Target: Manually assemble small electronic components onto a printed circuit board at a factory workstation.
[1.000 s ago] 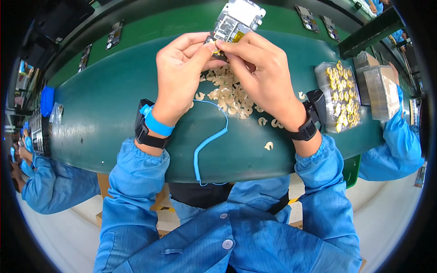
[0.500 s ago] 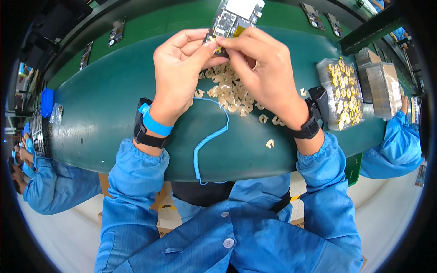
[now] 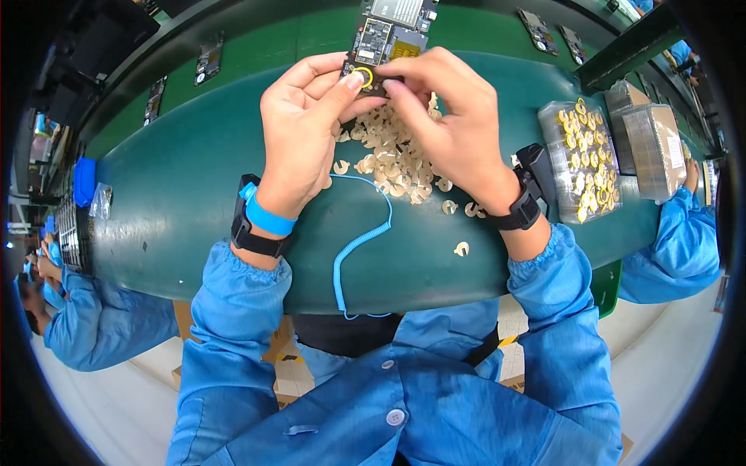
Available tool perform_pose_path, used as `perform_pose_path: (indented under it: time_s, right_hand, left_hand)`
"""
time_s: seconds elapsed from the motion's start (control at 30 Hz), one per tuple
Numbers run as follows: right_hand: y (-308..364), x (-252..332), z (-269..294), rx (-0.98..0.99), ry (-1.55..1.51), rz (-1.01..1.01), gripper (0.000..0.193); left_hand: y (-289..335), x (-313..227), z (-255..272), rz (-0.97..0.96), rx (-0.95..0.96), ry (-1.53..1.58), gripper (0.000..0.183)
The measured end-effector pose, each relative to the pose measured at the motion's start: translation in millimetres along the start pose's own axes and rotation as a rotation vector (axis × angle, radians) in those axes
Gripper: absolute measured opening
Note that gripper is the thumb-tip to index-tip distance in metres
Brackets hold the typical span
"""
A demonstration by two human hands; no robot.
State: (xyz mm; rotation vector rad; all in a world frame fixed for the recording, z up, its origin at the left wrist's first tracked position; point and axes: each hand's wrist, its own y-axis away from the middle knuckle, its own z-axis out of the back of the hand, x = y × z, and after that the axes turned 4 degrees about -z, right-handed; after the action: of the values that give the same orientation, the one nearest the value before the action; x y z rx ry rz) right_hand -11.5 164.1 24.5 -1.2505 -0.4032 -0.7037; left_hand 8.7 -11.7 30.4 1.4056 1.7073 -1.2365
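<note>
A dark circuit board (image 3: 374, 43) with silver metal parts is held up at the top middle, above the bench. My left hand (image 3: 303, 113) grips its lower left corner, thumb on the face beside a yellow ring-shaped part (image 3: 363, 78). My right hand (image 3: 458, 109) is closed at the lower right corner, its thumb and index finger pinching the edge there. The other right fingers are partly hidden. Beneath both hands lies a loose pile of small cream-coloured notched discs (image 3: 388, 155).
To the right stands a clear plastic tray (image 3: 579, 213) of yellow ring-like parts, beside stacked clear trays (image 3: 653, 147). A blue coiled cord (image 3: 353, 252) crosses the green bench (image 3: 179, 202). More boards (image 3: 208, 58) lie on the green strip behind. Co-workers in blue sit on both sides.
The board has tilted so that more of its face and the yellow ring show. My right fingertips have moved from near the ring to the board's right corner.
</note>
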Motion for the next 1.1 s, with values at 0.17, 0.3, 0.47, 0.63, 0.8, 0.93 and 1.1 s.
perform_pose_path:
  time_s: [0.17,0.3,0.47,0.63,0.8,0.93,1.1]
  right_hand:
    - [-2.0,-10.0,6.3,-0.052,-0.065,-0.345,0.016]
    - [-3.7,-17.8,11.0,0.214,-0.229,-0.524,0.022]
    - [-3.1,-19.6,11.3,0.172,-0.363,-0.713,0.020]
    - [-20.1,-39.8,5.3,0.196,-0.309,-0.876,0.021]
    - [-78.0,-107.6,7.2,0.161,-0.124,-0.909,0.020]
    - [-98.2,-113.5,37.9,0.168,0.479,-0.794,0.023]
    - [-102.7,-159.7,127.3,0.105,1.153,-0.605,0.031]
  left_hand:
    - [-2.3,3.1,1.0,-0.006,0.030,0.084,0.026]
    - [-3.8,6.0,7.1,0.044,0.090,0.133,0.033]
    - [-7.5,25.3,19.4,0.061,0.051,-0.050,0.054]
    - [-10.9,35.1,28.1,0.003,-0.123,-0.240,0.043]
    - [-13.3,51.2,26.4,0.009,-0.083,-0.288,0.037]
    - [-12.4,46.7,30.9,0.020,-0.103,-0.255,0.028]
    - [-7.8,33.2,17.6,0.032,-0.029,-0.296,0.025]
